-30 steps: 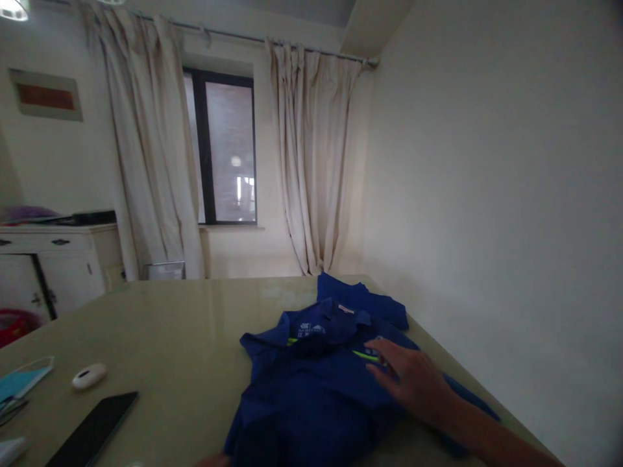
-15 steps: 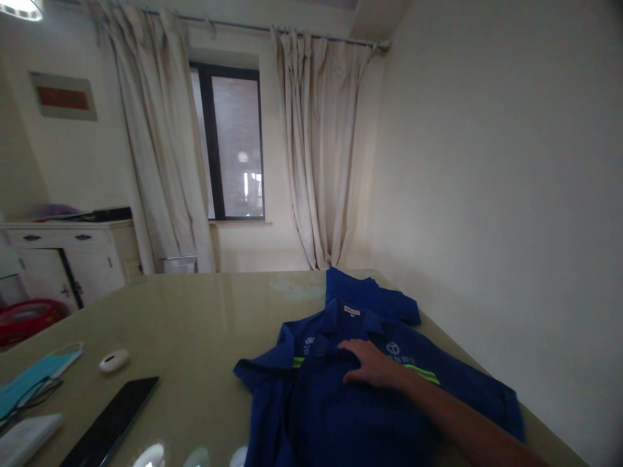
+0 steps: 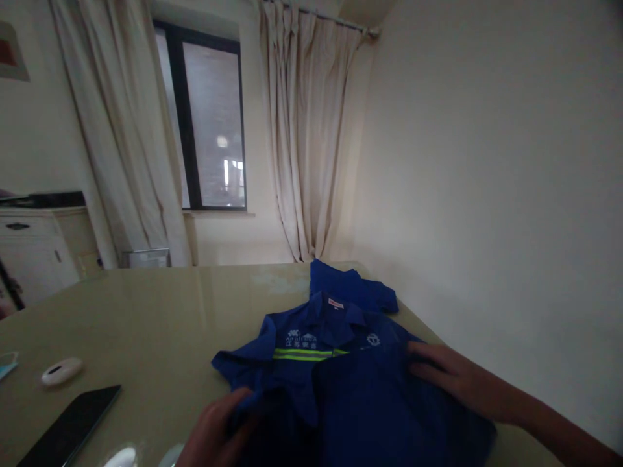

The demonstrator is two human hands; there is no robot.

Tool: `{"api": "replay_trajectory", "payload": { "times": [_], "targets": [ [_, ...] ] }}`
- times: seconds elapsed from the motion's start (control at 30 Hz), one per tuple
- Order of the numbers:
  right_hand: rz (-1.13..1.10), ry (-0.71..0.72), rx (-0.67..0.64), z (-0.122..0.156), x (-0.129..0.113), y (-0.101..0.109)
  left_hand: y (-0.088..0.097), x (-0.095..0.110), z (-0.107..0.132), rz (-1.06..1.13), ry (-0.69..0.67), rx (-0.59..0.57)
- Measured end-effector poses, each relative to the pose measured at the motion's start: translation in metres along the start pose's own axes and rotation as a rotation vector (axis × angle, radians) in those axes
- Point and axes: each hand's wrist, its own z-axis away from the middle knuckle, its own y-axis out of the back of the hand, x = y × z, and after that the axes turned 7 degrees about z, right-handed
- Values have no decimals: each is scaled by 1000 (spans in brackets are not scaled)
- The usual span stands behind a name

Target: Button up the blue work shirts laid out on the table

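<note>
A blue work jacket (image 3: 360,395) lies face up on the table, its collar toward the far end, with white lettering and a yellow-green reflective stripe across the chest. My left hand (image 3: 219,428) is closed on the cloth at its near left side; some fingers are hidden by fabric. At the jacket's right side, my right hand (image 3: 448,376) pinches the cloth near the shoulder and sleeve. A raised flap of dark blue cloth between the hands covers the right part of the stripe. Beyond the collar lies another folded blue garment (image 3: 348,285).
On the left of the glossy table (image 3: 160,324) are a black phone (image 3: 73,425), a small white oval case (image 3: 62,371) and part of a blue mask (image 3: 7,366). A wall (image 3: 496,194) runs along the right edge. Curtains (image 3: 311,130) and a window stand behind.
My left hand has come into view and taken hold of the jacket. My right hand has moved from the chest to the right side, and cloth has been lifted. The view has shifted right.
</note>
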Motion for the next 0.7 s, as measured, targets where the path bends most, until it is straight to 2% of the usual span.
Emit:
{"api": "replay_trajectory", "payload": {
  "times": [0.07,0.1,0.17,0.23,0.33,0.43,0.5,0.57,0.63,0.7],
  "targets": [
    [111,15,-18,-9,12,-9,-16,8,-32,-141,-127,87],
    [171,-1,-18,-16,20,-18,-23,11,-47,-227,-134,151],
    [257,-77,-25,-31,37,-38,-34,10,-72,-369,-73,201],
    [289,-125,-44,-43,52,-56,-38,5,-88,-447,4,202],
    [288,-125,-18,-54,62,-71,-38,-4,-94,-487,-11,150],
    [240,-127,23,-61,55,-78,-32,-8,-84,-502,-64,89],
    [194,-122,26,-67,44,-77,-23,-10,-75,-490,-77,82],
    [159,-86,32,-76,27,-70,-6,-12,-68,-469,-75,136],
    [139,-28,80,-92,2,-52,20,-13,-65,-455,-78,252],
    [133,53,179,-115,-28,-25,56,-10,-67,-446,-106,419]
  ]
}}
